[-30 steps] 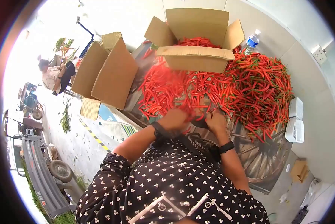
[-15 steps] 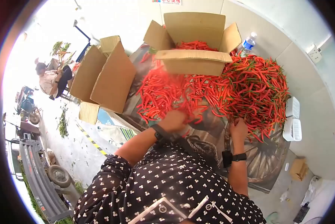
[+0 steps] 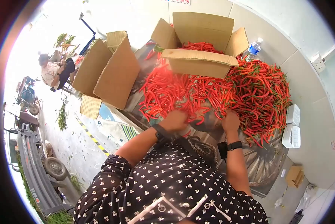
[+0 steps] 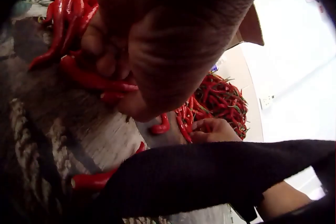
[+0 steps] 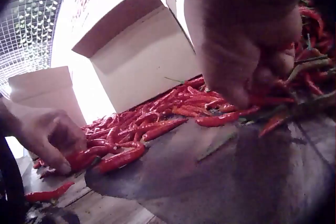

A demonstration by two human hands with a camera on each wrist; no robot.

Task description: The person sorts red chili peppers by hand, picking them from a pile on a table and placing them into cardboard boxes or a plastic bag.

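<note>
Red chili peppers (image 3: 163, 89) cover the table's middle in a loose layer. At their near edge my left hand (image 3: 176, 120) has its fingers curled round red chilies; the left wrist view shows one long chili (image 4: 86, 77) along the fingers and thumb. My right hand (image 3: 231, 121) is at the near left edge of a taller heap of chilies with green stems (image 3: 262, 97). In the right wrist view its curled fingers (image 5: 278, 66) pinch at a red chili (image 5: 270, 99), partly hidden by the hand.
An open cardboard box (image 3: 197, 67) with chilies inside stands at the back. Another open box (image 3: 117, 74) is at the left. A water bottle (image 3: 254, 48) and white plastic baskets (image 3: 291, 136) flank the heap. Rope (image 3: 203, 149) lies near my body. Another person (image 3: 53, 72) sits far left.
My right hand has moved from beside the left hand out to the right, to the heap's edge, then slightly back left. The left hand stays at nearly the same place.
</note>
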